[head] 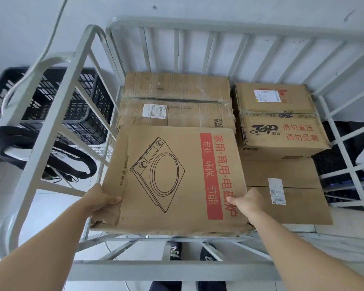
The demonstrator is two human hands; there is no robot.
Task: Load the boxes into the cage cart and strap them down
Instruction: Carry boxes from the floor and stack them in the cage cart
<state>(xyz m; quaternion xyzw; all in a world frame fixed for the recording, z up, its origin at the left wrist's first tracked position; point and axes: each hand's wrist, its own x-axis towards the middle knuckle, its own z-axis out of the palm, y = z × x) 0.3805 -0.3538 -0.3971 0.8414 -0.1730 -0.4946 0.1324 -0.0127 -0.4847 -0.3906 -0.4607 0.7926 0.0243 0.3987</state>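
The cooker box is hiding the fingers of the left hand and right hand gripping its near corners; only the thumbs are showing. It is also covering the near edge of the far left box. The Top-printed box is overlying the far part of the low box, whose white label is reading too small. The black crate and the cage cart are running off the left and right edges.

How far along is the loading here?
Done: three boxes sit in the cage cart: the taped box, the Top box and the front-right box. In hand: left hand and right hand grip the induction cooker box, front left. Left: setting it down; no strap crosses the boxes.
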